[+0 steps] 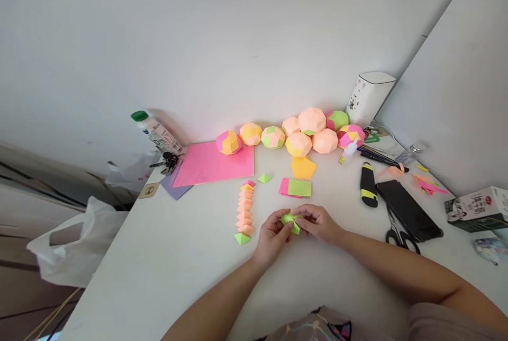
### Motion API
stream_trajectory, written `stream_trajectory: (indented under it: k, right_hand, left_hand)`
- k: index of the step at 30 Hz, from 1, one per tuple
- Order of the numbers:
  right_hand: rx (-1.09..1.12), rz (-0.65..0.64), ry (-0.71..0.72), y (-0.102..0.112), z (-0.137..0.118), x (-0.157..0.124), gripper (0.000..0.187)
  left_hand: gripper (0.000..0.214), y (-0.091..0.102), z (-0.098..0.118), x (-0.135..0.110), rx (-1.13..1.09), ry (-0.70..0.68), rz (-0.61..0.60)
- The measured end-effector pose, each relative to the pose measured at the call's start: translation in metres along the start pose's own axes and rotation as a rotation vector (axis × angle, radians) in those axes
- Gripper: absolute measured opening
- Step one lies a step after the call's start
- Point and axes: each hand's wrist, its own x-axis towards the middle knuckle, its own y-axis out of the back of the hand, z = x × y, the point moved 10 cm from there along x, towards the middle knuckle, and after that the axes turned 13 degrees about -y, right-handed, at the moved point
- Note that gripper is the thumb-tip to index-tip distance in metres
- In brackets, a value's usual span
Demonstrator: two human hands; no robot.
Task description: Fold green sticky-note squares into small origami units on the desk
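The left hand (pixel 272 236) and right hand (pixel 320 223) meet above the counter (pixel 166 267), both pinching a folded lime-green paper piece (pixel 295 225). To its left runs a row of mostly peach paper pyramids (pixel 245 207); just beyond lie pink and green paper rectangles (pixel 299 188), with faceted paper balls (pixel 312 120) farther back near the wall (pixel 238 39).

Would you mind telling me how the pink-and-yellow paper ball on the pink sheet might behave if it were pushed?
The paper ball would probably roll unevenly, since it is roundish but its surface is faceted. It is likely light for its size, as it appears built from paper panels. Those panels might dent under a hard push, because they look like folded paper.
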Motion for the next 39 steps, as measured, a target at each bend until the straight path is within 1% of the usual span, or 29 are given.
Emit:
stream_trajectory:
  k: [29, 37, 39]
  right_hand:
    - [-0.038, 0.001, 0.013, -0.001, -0.002, 0.0, 0.026]
    - [-0.1, 0.034, 0.063, -0.003, -0.011, -0.004, 0.024]
    - [-0.111, 0.019, 0.08, -0.006, -0.013, -0.006, 0.024]
  left_hand:
    - [0.04, 0.002, 0.0, 0.0, 0.018, -0.003, 0.025]
    - [0.042, 0.001, 0.003, 0.0, 0.027, 0.015, 0.041]
    - [0.042, 0.001, 0.003, 0.0, 0.028, 0.017, 0.044]
